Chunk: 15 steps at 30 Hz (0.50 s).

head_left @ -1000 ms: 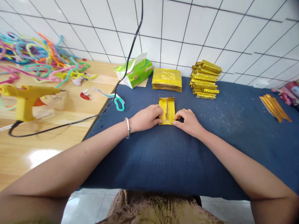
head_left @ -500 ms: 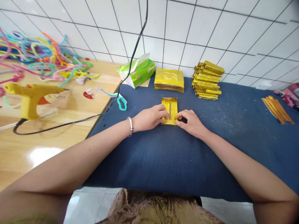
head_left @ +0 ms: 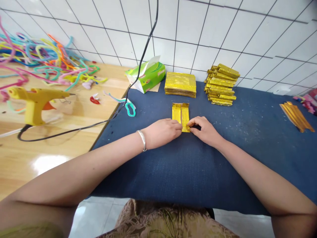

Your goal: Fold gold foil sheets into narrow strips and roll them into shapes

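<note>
A sheet of gold foil paper (head_left: 176,111) lies on the dark blue cloth, its two sides folded inward to a narrow gap down the middle. My left hand (head_left: 163,133) is curled over its lower left corner and hides that part; the fingertips are bent under and closed on the near edge. On the other side, my right hand (head_left: 206,131) pinches the lower right corner between thumb and fingers. Behind the sheet stands a neat stack of flat gold foil paper (head_left: 180,83). To its right rises a pile of narrow folded gold strips (head_left: 221,86).
A green tissue pack (head_left: 152,76) stands by the tiled wall, a black cable (head_left: 146,44) hanging across it. On the wooden tabletop at left lie a yellow glue gun (head_left: 34,102) and tangled coloured pipe cleaners (head_left: 53,54). Orange-gold folded strips (head_left: 296,115) lie far right.
My left hand has slid down and toward me, from the sheet's left side to its lower edge. The right hand keeps its pinch; the view has shifted slightly.
</note>
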{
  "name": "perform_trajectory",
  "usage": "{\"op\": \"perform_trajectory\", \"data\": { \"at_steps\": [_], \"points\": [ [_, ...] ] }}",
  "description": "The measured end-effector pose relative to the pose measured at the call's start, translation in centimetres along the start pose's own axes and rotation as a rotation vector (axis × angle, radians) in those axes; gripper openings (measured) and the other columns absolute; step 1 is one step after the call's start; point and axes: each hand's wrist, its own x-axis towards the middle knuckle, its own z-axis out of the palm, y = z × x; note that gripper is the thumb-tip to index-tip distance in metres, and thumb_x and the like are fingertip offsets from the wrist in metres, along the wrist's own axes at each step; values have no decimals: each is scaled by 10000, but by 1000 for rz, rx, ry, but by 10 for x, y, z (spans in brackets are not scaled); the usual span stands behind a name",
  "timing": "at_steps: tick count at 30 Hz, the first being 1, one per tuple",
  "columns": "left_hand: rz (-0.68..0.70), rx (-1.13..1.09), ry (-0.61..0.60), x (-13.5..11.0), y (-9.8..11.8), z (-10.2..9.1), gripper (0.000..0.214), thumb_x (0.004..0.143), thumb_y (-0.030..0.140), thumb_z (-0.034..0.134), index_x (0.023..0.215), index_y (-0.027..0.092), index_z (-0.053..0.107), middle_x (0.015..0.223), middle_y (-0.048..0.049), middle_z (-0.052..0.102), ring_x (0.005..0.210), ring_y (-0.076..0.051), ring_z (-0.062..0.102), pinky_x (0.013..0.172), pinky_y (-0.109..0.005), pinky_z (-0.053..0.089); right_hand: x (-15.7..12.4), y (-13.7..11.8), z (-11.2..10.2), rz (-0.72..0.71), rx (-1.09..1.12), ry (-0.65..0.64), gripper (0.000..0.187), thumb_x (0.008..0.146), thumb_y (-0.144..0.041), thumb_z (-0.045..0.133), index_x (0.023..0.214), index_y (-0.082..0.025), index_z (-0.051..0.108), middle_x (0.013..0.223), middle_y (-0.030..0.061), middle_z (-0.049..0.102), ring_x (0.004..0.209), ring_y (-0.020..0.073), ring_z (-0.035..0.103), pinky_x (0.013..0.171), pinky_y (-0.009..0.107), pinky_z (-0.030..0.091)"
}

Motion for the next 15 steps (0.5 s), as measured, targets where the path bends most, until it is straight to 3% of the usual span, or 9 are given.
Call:
{"op": "perform_trajectory", "data": {
  "at_steps": [4, 6, 10, 15],
  "points": [
    [-28, 6, -28, 1, 8, -2, 176, 903, 124, 453, 928, 130, 627, 1009, -91, 638, 998, -190, 573, 891, -309, 443, -12, -16, 1, -156, -163, 149, 192, 863, -189, 475, 942, -231, 645, 1012, 56, 658, 1022, 226, 543, 921, 424, 393],
    [-35, 14, -55, 0, 10, -2, 180, 900, 122, 451, 927, 126, 629, 999, -92, 639, 985, -193, 582, 887, -312, 457, -20, -27, 5, -259, -275, 96, 279, 898, -210, 431, 1095, -215, 629, 1154, 78, 640, 1133, 244, 523, 992, 447, 375],
    [-64, 42, -86, -4, 19, -2, 212, 881, 89, 431, 945, 116, 631, 974, -109, 645, 934, -192, 606, 857, -313, 486, -32, -41, 14, -329, -448, -57, 456, 928, -223, 360, 1341, -56, 462, 1303, 179, 562, 1229, 268, 506, 1075, 467, 353],
    [-123, 81, -39, -10, 37, -4, 280, 870, 85, 387, 1065, 82, 588, 1073, -176, 626, 1020, -226, 598, 837, -336, 504, -37, -43, 19, -355, -518, -105, 507, 931, -213, 351, 1416, -64, 365, 1380, 157, 487, 1306, 269, 438, 1140, 488, 283]
  ]
}}
